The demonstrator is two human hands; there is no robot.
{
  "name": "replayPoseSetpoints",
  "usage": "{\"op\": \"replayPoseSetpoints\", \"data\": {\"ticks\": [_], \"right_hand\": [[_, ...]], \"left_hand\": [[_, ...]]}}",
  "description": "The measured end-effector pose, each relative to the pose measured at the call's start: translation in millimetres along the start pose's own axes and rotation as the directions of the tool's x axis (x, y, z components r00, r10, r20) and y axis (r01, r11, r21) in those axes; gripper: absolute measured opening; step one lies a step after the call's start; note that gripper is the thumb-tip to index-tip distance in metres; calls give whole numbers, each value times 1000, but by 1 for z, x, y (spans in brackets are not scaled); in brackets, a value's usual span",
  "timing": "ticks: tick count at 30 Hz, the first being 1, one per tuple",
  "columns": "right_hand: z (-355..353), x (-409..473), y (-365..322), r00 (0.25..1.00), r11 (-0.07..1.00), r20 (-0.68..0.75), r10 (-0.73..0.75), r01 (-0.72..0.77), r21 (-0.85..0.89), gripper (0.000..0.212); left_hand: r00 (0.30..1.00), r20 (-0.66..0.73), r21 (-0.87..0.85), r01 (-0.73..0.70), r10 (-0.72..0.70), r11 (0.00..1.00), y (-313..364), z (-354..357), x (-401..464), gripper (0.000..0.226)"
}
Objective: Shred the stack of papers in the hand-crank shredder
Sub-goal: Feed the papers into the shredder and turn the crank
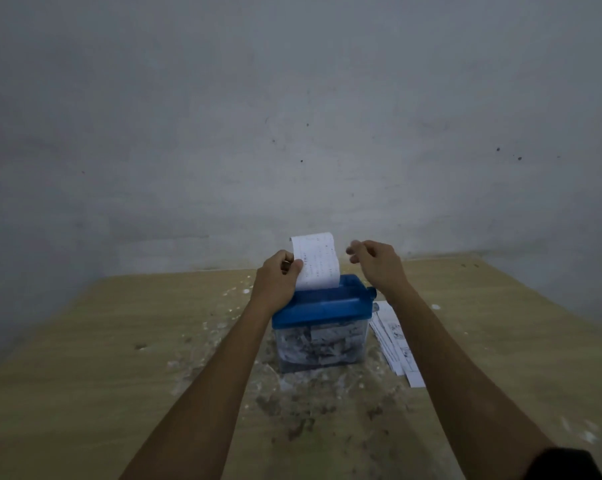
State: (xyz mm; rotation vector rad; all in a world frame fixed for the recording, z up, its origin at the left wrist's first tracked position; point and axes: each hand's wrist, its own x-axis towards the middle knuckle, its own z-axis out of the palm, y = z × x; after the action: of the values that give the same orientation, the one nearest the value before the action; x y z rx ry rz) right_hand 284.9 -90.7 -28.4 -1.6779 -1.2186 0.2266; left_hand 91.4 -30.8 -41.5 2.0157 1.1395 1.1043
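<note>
A sheet of paper stands in the slot of the hand-crank shredder, held at its left edge.

The shredder (322,323) sits near the middle of the wooden tabletop (85,358), its blue lid (322,303) on a clear bin (322,346) packed with shredded strips. The sheet (317,263) rises upright from the lid's slot, its top curling back. The left hand (281,280) pinches the sheet's left edge between thumb and fingers, just above the lid. The right hand (375,263) hovers above the lid's right end, apart from the sheet, its fingers loosely curled and holding nothing. The stack of papers (394,341) lies flat on the tabletop just right of the shredder. Paper scraps and dust (310,403) litter the tabletop around the bin, before a grey wall (292,116).
</note>
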Motion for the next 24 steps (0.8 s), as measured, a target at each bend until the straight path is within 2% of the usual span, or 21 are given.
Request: {"op": "replayPoseSetpoints", "data": {"ticks": [3,5,7,11,14,18,22,24], "right_hand": [[-10,-21,50,996,984,-37,-81,74,-160,40],[-10,-37,80,992,962,56,-111,121,-246,45],[-5,-53,99,979,958,148,-138,170,-231,38],[-1,-74,112,958,903,155,-242,281,-326,35],[-1,-77,109,959,881,146,-241,280,-383,46],[1,-74,105,966,851,138,-220,259,-457,78],[-4,-90,102,981,850,95,-169,194,-490,72],[-14,-90,91,981,828,133,-140,190,-527,73]], "left_hand": [[1000,-15,8,14,-14,1000,0,6,-3,18],[999,-28,36,17,-16,999,-2,10,-5,19],[999,-41,66,15,-12,998,-4,13,-7,19],[996,-87,107,3,7,994,-6,16,-11,22],[994,-107,120,-15,28,993,-5,17,-11,32],[993,-114,140,-19,36,990,-5,17,-9,21],[993,-102,145,-40,55,989,-5,17,-11,13],[994,-88,145,-45,59,988,-5,17,-12,12]]}}
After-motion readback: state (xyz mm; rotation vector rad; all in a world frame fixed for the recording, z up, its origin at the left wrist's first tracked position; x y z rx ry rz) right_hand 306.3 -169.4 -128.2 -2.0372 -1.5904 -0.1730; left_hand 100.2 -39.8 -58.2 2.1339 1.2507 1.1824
